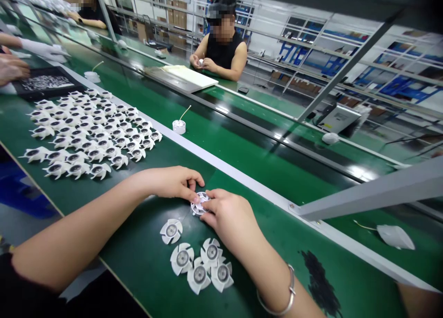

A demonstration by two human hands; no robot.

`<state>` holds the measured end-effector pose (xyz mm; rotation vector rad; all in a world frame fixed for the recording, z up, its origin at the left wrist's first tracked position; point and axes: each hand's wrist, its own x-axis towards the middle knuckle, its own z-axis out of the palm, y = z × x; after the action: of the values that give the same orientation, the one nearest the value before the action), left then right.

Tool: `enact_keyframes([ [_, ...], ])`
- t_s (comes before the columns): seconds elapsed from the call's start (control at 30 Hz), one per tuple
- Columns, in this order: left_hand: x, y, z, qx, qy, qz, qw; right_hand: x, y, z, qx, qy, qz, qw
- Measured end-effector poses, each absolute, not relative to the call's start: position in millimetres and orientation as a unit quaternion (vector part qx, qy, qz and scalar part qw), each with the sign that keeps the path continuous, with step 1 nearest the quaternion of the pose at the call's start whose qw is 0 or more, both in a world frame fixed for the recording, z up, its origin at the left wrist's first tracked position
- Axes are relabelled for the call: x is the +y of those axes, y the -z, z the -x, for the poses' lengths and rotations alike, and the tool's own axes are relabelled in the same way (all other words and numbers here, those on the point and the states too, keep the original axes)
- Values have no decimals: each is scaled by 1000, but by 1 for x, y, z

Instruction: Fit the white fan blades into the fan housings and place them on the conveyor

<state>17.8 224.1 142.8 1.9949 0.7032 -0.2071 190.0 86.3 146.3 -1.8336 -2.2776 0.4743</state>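
Ring (198, 210), white and spoked, sits pinched by left hand (173, 182) and right hand (229, 214), likely mid-fitting; fan wheels (200, 274) lie bodyward; next probably calls for even pressure.

From where I stand, I can't read a single word, number, brand or sign. The silvery box (341, 118) at the right of the frame may carry a small label, but it is too small to make out. Any print on the brown cartons (178, 13) at the upper middle is lost in blur. The grey hubs of the white fan wheels (200, 274) at the bottom middle give me no legible letters, and the black patch (319, 283) on the desk (266, 272), lower right, spells nothing readable.
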Motion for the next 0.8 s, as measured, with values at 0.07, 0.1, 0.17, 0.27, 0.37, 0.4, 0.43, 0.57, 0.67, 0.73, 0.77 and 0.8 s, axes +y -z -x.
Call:
enact_keyframes([
  [0.07,227,-141,-15,274,85,-822,492,85,-146,-189,-773,-157,606,103],
  [0.1,228,-142,-13,262,89,-827,489,85,-147,-191,-778,-159,598,110],
  [0.17,231,-145,-8,232,105,-845,470,86,-151,-200,-790,-163,579,114],
  [0.27,230,-154,-1,196,128,-873,428,89,-161,-230,-774,-133,602,145],
  [0.37,222,-160,1,198,140,-891,384,91,-166,-274,-657,-39,730,187],
  [0.4,219,-161,1,202,142,-896,370,92,-164,-287,-606,-12,774,185],
  [0.43,217,-161,0,206,143,-898,361,93,-161,-300,-562,3,809,174],
  [0.57,214,-158,-1,226,137,-888,376,98,-141,-324,-515,-22,844,144],
  [0.67,215,-154,-3,243,127,-882,382,101,-134,-320,-548,-64,819,157],
  [0.73,215,-153,-5,259,125,-880,378,100,-135,-314,-569,-92,799,170],
  [0.77,214,-152,-6,269,124,-878,376,99,-137,-312,-576,-103,792,176],
  [0.8,213,-152,-7,279,123,-876,375,97,-140,-311,-576,-108,790,179],
])
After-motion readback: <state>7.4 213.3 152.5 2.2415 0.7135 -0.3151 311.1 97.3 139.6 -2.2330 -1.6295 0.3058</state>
